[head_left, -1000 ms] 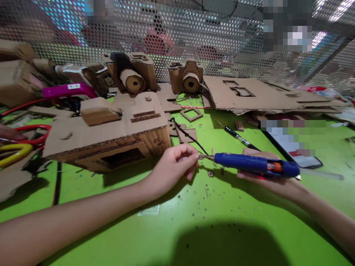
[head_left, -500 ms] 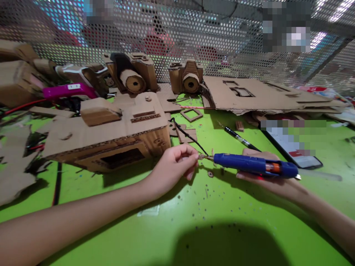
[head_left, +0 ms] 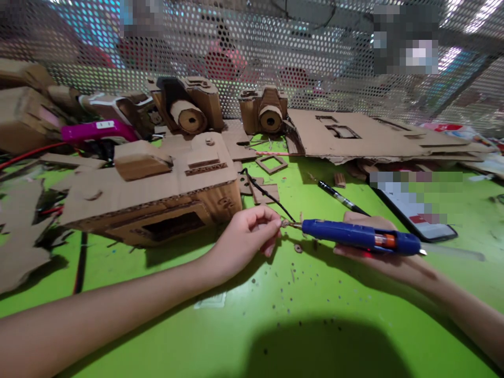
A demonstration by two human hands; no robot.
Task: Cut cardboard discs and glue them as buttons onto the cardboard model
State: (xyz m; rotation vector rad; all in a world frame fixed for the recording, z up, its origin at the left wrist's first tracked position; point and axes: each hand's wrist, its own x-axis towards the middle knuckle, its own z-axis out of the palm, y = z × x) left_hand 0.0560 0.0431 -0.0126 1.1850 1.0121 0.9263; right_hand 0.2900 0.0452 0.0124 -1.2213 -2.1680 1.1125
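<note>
My left hand [head_left: 252,236] pinches a tiny piece, probably cardboard, between thumb and fingertips, just right of a large cardboard camera model [head_left: 173,189]. In my right hand [head_left: 370,247] lies a blue glue gun [head_left: 354,234], its metal nozzle pointing left at the small piece. Nozzle and piece look to be touching. A clear glue stick [head_left: 452,252] sticks out of the gun's back end. A small cardboard ring [head_left: 298,248] lies on the green table [head_left: 236,336] below the nozzle. Behind my fingertips runs a thin black cable [head_left: 268,193].
Two cardboard cameras [head_left: 191,119] [head_left: 271,118] stand at the back. Cut cardboard sheets [head_left: 378,142] lie at the back right, with a black pen [head_left: 340,197] and a phone [head_left: 425,215] nearer. A purple tool [head_left: 98,131] and scraps [head_left: 23,231] are on the left.
The glue gun and my right hand have shifted very slightly left. My left hand keeps its pinch in nearly the same place.
</note>
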